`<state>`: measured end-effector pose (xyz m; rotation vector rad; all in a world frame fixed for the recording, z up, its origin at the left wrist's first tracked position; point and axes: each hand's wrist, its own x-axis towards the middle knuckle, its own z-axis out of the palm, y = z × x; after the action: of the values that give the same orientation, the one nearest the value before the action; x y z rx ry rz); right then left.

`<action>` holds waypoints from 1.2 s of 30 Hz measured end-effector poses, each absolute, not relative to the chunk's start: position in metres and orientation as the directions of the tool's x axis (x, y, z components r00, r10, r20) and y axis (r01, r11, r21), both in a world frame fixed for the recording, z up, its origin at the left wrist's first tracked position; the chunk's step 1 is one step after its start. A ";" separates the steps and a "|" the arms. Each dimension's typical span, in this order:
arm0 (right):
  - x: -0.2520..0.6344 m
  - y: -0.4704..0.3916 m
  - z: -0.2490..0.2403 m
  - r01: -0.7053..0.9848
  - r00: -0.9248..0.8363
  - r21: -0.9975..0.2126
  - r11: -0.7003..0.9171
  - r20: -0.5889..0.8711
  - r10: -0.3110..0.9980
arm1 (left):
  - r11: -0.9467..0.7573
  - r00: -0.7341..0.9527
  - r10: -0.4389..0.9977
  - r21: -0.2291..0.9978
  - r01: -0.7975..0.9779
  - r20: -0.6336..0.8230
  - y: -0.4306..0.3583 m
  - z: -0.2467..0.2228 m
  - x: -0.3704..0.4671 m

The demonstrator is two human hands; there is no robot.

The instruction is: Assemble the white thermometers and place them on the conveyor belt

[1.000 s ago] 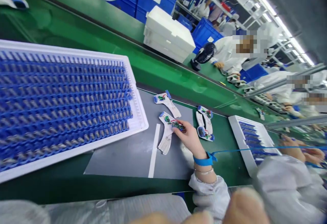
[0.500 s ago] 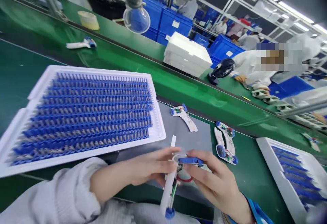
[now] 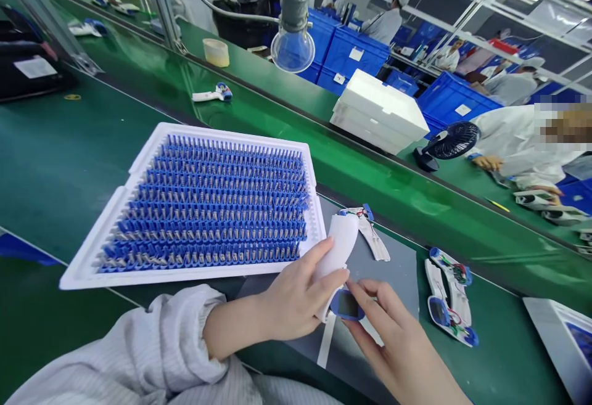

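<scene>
nearest the camera, a white sleeve leads to the left hand (image 3: 289,300), whose fingers are wrapped around the handle of a white handheld thermometer shell (image 3: 337,251), holding it tilted above a grey mat (image 3: 398,269) on the green bench (image 3: 50,164). the right hand (image 3: 393,337) comes in from the lower right with fingers loosely spread, its fingertips touching the blue-rimmed display end (image 3: 346,304) of the shell; whether it pinches that end or only presses on it cannot be told, and its wrist is cut off by the frame edge. a white strip (image 3: 327,346) lies on the mat under the hands. just left of the hands sits a white tray (image 3: 87,257) packed with rows of small blue parts with metal springs (image 3: 217,208), too fine to make out singly. beyond the shell an open thermometer half with wires (image 3: 370,232) lies on the mat, and to the right two more open halves (image 3: 451,297) lie side by side on the green surface. another white tray (image 3: 562,343) is cut off at the lower right corner. farther back runs a green conveyor belt (image 3: 287,127) with one assembled thermometer (image 3: 210,93) on it, then a stack of white foam boxes (image 3: 379,112), a small black fan (image 3: 446,143), a roll of tape (image 3: 216,52) and a clear fume hood on a hose (image 3: 292,47). blue crates (image 3: 356,60) and people in white coats fill the far side; their work is blurred.
</scene>
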<state>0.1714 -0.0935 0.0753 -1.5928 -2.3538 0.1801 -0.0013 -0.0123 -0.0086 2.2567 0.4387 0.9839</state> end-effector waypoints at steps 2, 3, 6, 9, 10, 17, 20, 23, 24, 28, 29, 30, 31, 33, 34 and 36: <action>0.173 -0.093 0.078 0.892 -0.353 -0.229 0.391 0.191 0.916 | -0.599 0.695 0.583 0.800 0.019 0.420 -0.011 -0.002 -0.002; 0.173 -0.093 0.079 0.889 -0.367 -0.200 0.411 0.223 0.903 | -0.484 0.713 0.611 0.875 -0.009 0.345 -0.009 0.002 -0.002; 0.173 -0.091 0.081 0.849 -0.450 -0.131 0.511 0.327 0.831 | -0.015 0.845 0.520 0.990 -0.142 0.129 -0.003 0.014 -0.004; 0.170 -0.088 0.082 0.790 -0.514 -0.175 0.587 0.333 0.790 | 0.548 0.983 0.182 0.827 -0.123 0.026 0.001 0.016 -0.003; 0.169 -0.087 0.082 0.777 -0.524 -0.203 0.596 0.316 0.791 | 0.669 0.995 0.094 0.739 -0.080 0.023 0.001 0.014 -0.003; 0.169 -0.089 0.068 0.761 -0.544 -0.130 0.636 0.408 0.734 | 0.867 0.990 0.137 0.481 -0.131 0.023 -0.004 0.001 0.003; 0.171 -0.089 0.066 0.735 -0.581 -0.102 0.670 0.416 0.700 | 0.887 0.990 0.143 0.444 -0.128 0.000 -0.003 0.003 0.003; 0.171 -0.086 0.065 0.742 -0.576 -0.098 0.663 0.412 0.706 | 0.886 0.988 0.151 0.447 -0.122 -0.032 -0.001 0.004 0.002; 0.171 -0.086 0.064 0.746 -0.569 -0.102 0.658 0.414 0.710 | 0.887 0.988 0.151 0.448 -0.116 -0.043 -0.001 0.005 0.002; 0.174 -0.087 0.060 0.754 -0.539 -0.135 0.643 0.431 0.724 | 0.883 0.984 0.164 0.455 -0.113 -0.075 0.000 0.005 0.003; 0.175 -0.088 0.059 0.755 -0.535 -0.141 0.640 0.430 0.727 | 0.882 0.982 0.170 0.456 -0.116 -0.078 -0.001 0.005 0.003; 0.175 -0.088 0.059 0.756 -0.532 -0.146 0.638 0.432 0.729 | 0.883 0.982 0.172 0.454 -0.119 -0.079 -0.001 0.004 0.003; 0.175 -0.087 0.060 0.753 -0.529 -0.154 0.640 0.435 0.728 | 0.884 0.982 0.171 0.453 -0.117 -0.079 -0.001 0.004 0.003; 0.173 -0.084 0.065 0.739 -0.505 -0.206 0.641 0.460 0.730 | 0.884 0.984 0.158 0.455 -0.101 -0.088 -0.002 0.004 0.003; 0.172 -0.082 0.067 0.724 -0.481 -0.254 0.641 0.479 0.734 | 0.882 0.984 0.150 0.464 -0.088 -0.099 -0.002 0.004 0.003; 0.170 -0.078 0.072 0.686 -0.408 -0.376 0.623 0.511 0.757 | 0.867 0.981 0.140 0.496 -0.057 -0.133 -0.003 0.004 0.003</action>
<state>0.1699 -0.0777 0.0721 -1.1248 -2.1875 0.1396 0.0026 -0.0029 0.0042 0.5124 0.1674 0.1038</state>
